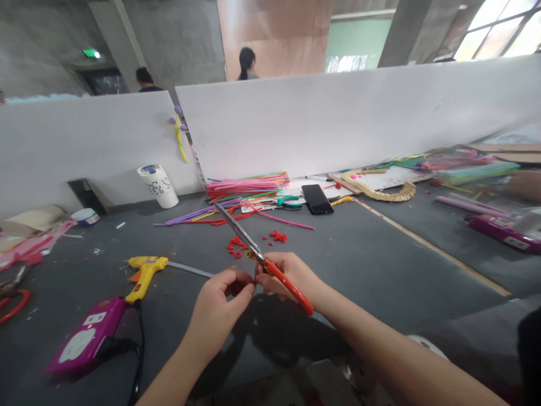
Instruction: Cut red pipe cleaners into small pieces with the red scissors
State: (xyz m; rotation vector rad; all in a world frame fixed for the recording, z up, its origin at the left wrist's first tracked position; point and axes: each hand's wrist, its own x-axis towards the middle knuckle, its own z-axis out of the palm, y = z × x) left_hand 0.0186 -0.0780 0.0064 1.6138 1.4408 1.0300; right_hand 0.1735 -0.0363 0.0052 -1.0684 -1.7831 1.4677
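Observation:
My right hand (291, 277) is wrapped round the red handles of a pair of scissors (253, 248), whose closed blades point up and to the far left. My left hand (222, 299) sits just left of it, thumb and fingers pinched together on something small and dark red that I cannot make out. Beyond the blades, small red cut pieces (236, 246) lie scattered on the grey floor mat, with a second little red heap (278, 236) to their right.
A yellow glue gun (143, 273) and a magenta power strip (87, 335) lie at the left. Coloured pipe cleaners (247, 186), teal scissors (287, 201) and a black phone (316, 198) lie ahead, below white partition boards (316, 124). A paper cup (158, 185) leans there. Two people stand behind.

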